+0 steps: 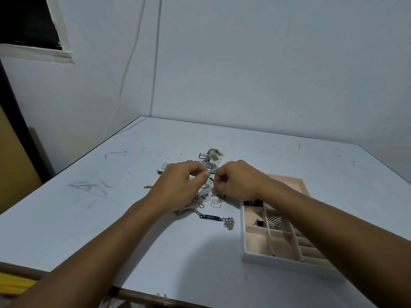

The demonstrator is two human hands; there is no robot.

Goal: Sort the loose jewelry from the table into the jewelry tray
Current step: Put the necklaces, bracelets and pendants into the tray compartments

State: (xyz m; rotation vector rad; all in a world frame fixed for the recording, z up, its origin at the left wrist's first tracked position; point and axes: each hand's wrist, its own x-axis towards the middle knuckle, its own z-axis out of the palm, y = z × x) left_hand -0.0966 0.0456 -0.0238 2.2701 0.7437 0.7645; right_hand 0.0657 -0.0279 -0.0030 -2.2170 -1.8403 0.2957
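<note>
1. Over the middle of the table [93, 218], both hands met above the jewelry pile [213, 153], fingertip to fingertip.
2. Left hand [178, 187]: knuckles up, fingers curled in, thumb and forefinger pressed together at the tip.
3. Right hand [235, 183]: fingers tucked under just as tightly, with its tips just beside the left hand's.
4. Between those tips sat the watch [211, 166], dark dial facing up, a bit of silver band showing just below it. Whether the fingers were pinching that band or some finer piece, I couldn't tell.
5. More loose pieces lay under and around both hands, with a pale beaded loop [215, 203] just below the right hand.
6. Nearer the person lay the plate bracelet [210, 217], stretched flat. Its long axis ran left to right across the table, the right end slightly nearer and bunched into a knot of links.
7. Over on the right stood the jewelry tray [266, 261], flat on the table, partly under the right forearm. Its long axis ran away from the person, with the far end leaning right.
8. Inside it, a fan-shaped silver piece [274, 221] filled one compartment, and a small dark piece [259, 223] sat in the one to its left.
</note>
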